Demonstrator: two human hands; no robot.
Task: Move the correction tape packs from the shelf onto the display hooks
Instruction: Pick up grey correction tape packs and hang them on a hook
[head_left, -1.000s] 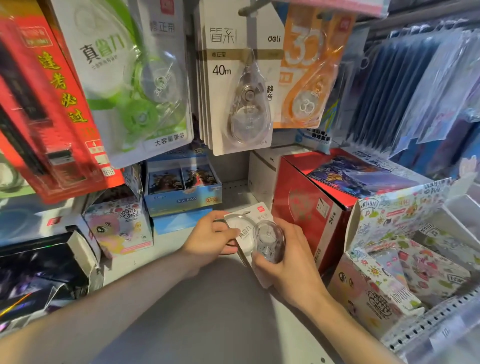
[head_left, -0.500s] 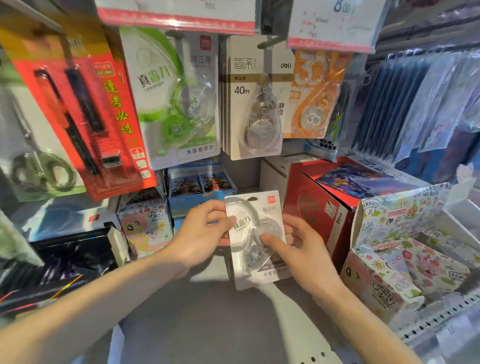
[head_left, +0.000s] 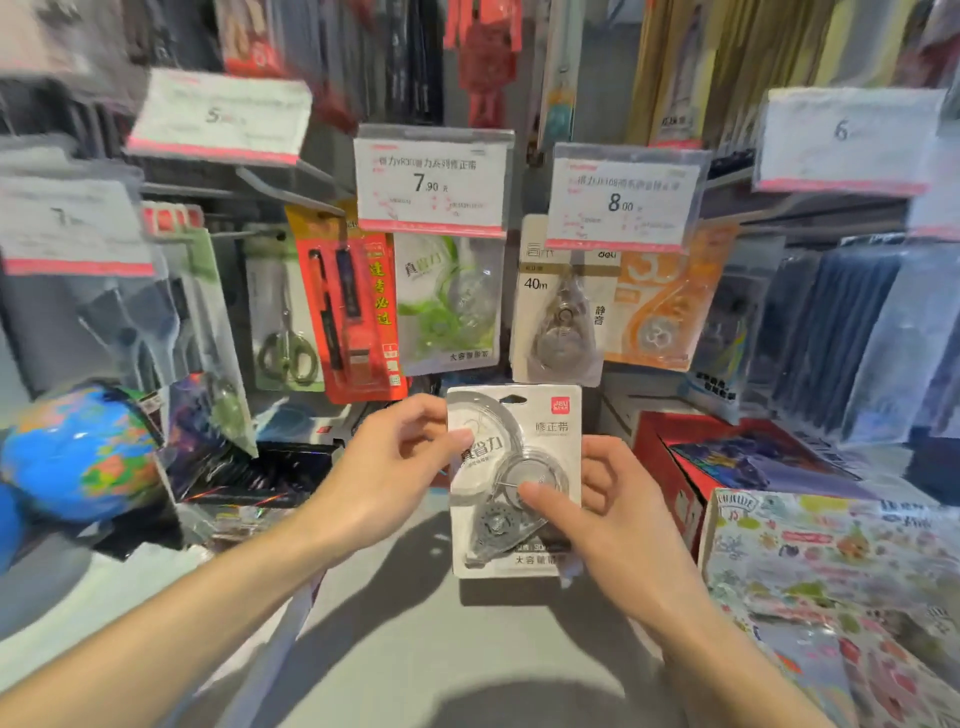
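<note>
Both hands hold one grey correction tape pack (head_left: 514, 480) upright in the air, below the hanging packs (head_left: 449, 304). The left hand (head_left: 387, 467) pinches its left edge with thumb and fingers. The right hand (head_left: 613, 499) pinches its right side, thumb on the clear front.

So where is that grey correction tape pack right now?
The grey correction tape pack is at centre, held upright between the left hand and right hand, just below the hanging green tape pack.
</note>
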